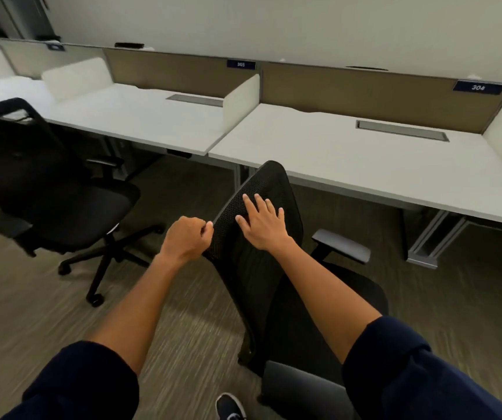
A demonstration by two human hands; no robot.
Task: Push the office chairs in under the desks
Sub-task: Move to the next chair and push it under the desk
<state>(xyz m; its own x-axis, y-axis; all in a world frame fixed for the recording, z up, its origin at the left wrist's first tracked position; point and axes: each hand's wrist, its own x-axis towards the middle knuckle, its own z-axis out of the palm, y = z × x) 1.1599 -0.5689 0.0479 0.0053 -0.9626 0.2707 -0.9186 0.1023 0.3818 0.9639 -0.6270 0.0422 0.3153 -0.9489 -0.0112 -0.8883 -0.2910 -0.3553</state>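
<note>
The carpet (183,313) was a streaked grey-brown weave, blurred in places. Two white, flat-topped desks (349,159) stood side by side along tan fabric panels, split by a pale divider (240,101), each with a grey rectangular slot (402,130) set in its top (small dark tags read 305 and 304). The near chair (261,262), black with a curved mesh back and padded grey armrests, stood out on the carpet before the right desk, turned at an angle, not under it. A second chair (46,189), black too, with a star base on castors, stood out in front of the left desk. My right hand (260,221) lay flat on the mesh back, fingers spread and straight. My left hand (187,237) curled round the back's left edge, fingertips pinching the rim. One dark shoe (230,407) showed below.
</note>
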